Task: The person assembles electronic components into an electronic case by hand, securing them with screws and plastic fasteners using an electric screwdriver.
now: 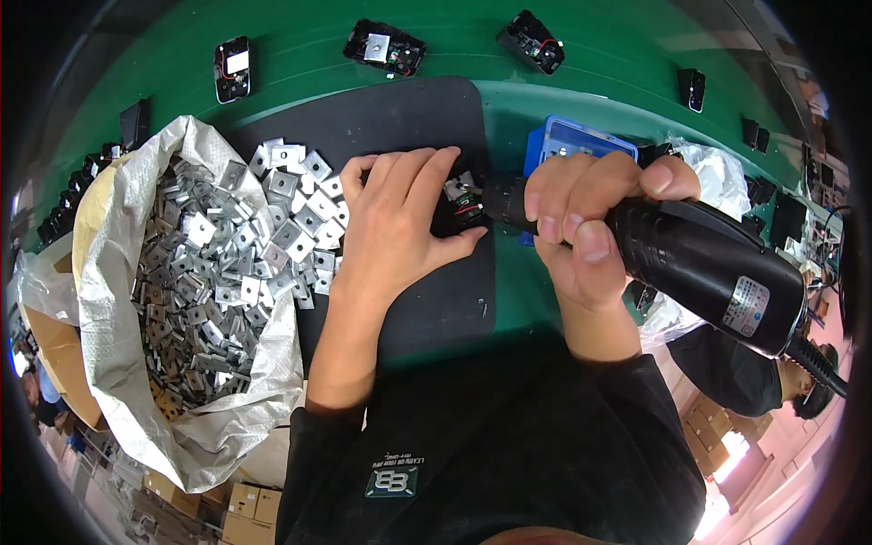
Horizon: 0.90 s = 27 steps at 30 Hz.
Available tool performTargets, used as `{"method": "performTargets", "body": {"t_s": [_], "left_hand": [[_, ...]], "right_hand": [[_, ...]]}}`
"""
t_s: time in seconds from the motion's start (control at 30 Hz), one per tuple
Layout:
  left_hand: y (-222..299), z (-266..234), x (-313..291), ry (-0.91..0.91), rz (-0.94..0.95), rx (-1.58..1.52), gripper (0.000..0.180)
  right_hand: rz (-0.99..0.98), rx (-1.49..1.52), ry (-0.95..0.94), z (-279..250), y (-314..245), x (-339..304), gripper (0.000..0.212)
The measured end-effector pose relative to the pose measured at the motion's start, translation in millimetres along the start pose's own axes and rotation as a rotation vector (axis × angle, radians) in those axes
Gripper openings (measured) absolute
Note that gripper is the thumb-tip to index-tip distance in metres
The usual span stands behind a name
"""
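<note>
The left hand (395,222) lies flat over a small black housing (459,209) near the centre of the view, its fingers (427,173) curled over the top edge and the thumb pressing in from the 4 o'clock side, so they are clamped on the part; the right hand (581,227) is wrapped tight round the barrel of a black electric screwdriver (699,259), whose nose points toward 9 o'clock and meets the housing.

The housing looks light, stiff and small, with red wires and a metal plate showing inside; I judge it fragile at the wiring and best held by its outer plastic edges, as now; the smooth shell could slide on the mat under the tool's push. The screwdriver looks heavier, rigid, with a ribbed grip suited to a full-hand hold; its cable trails off toward 4 o'clock.

The housing rests on a black mat (436,300) laid over a green surface (590,73); at 9 o'clock an open woven sack (118,363) spills square metal plates (227,245) onto the mat, touching the left hand's side; a blue box (581,141) sits just beyond the right hand at 1 o'clock; more black housings (386,47) lie spread along the far edge at 12 o'clock. Cardboard cartons show below at 7 o'clock; another person sits at 4 o'clock.
</note>
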<state>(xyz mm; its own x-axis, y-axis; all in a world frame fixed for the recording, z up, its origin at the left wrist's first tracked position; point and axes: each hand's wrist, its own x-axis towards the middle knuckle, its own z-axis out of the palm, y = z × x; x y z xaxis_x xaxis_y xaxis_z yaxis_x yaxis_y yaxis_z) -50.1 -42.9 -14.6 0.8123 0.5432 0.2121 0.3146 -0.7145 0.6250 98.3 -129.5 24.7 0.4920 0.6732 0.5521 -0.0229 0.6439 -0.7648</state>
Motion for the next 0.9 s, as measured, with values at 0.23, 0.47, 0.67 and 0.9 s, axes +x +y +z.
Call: {"method": "performTargets", "body": {"t_s": [0.23, 0.47, 0.67, 0.9], "left_hand": [[-2, 4, 1, 0.028, 0.004, -0.017, 0.071], [-4, 8, -2, 0.075, 0.022, -0.008, 0.07], [1, 9, 2, 0.081, 0.049, 0.026, 0.07], [1, -13, 50, 0.199, 0.068, 0.227, 0.067]], "right_hand": [[0.004, 0.036, -0.118, -3, 5, 3, 0.046], [0.123, -0.127, -0.261, 5, -5, 2, 0.039], [0.055, -0.161, -0.245, 0, -1, -1, 0.045], [-0.167, 0.037, 0.157, -20, -62, 10, 0.064]]}}
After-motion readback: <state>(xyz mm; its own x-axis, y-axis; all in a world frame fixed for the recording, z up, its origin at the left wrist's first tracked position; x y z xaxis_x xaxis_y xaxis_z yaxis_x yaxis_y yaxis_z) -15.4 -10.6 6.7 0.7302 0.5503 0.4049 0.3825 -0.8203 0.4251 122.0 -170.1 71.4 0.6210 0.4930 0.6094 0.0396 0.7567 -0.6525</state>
